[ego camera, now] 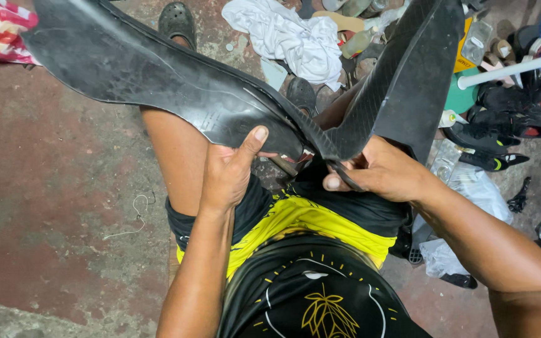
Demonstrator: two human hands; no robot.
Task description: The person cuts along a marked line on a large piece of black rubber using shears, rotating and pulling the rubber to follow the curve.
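A large black rubber inner tube (176,81) stretches across my lap, bent into a V shape. My left hand (226,172) grips its lower edge near the middle, thumb pressed up against the rubber. My right hand (380,172) pinches the folded edge of the tube where the two halves meet, fingers closed on the rubber. The right half of the tube (408,75) rises toward the upper right. I am seated, with my bare knees under the tube.
The red concrete floor (51,188) has a bent wire (136,209) on it at my left. A white cloth (295,37), dark clogs (176,22), shoes (502,125), a white pipe (508,70) and plastic bags (471,188) clutter the far and right side.
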